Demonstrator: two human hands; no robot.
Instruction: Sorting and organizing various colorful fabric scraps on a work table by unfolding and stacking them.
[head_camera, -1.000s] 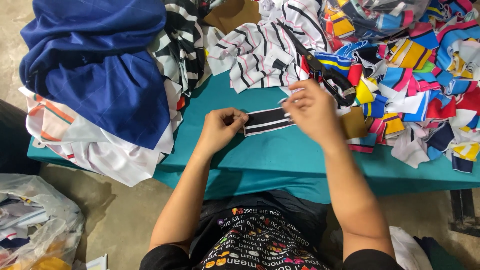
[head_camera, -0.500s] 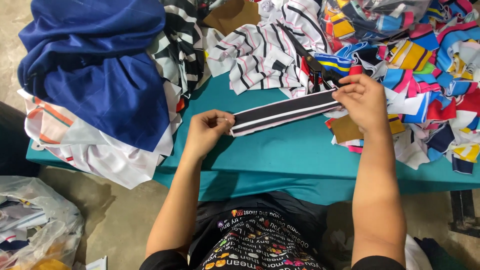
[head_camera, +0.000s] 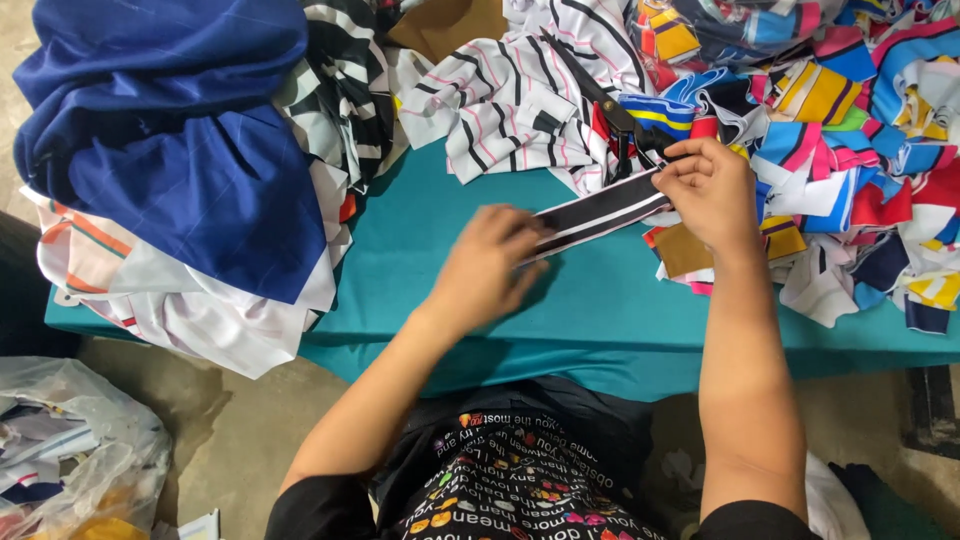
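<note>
Your right hand (head_camera: 708, 190) pinches one end of the black-and-white strip (head_camera: 600, 213), left hand (head_camera: 487, 268) grips the other; strip stretched out, colourful scrap pile (head_camera: 860, 130) unsorted.

Teal-covered table (head_camera: 450, 230) bears fabric stacks (head_camera: 180, 170) and colourful scraps (head_camera: 850, 120).

Matt ribbed-looking black-and-white cloth strip (head_camera: 600, 213), smooth teal cloth table cover (head_camera: 620, 310), possibly crinkled glossy plastic bag (head_camera: 90, 450)
</note>
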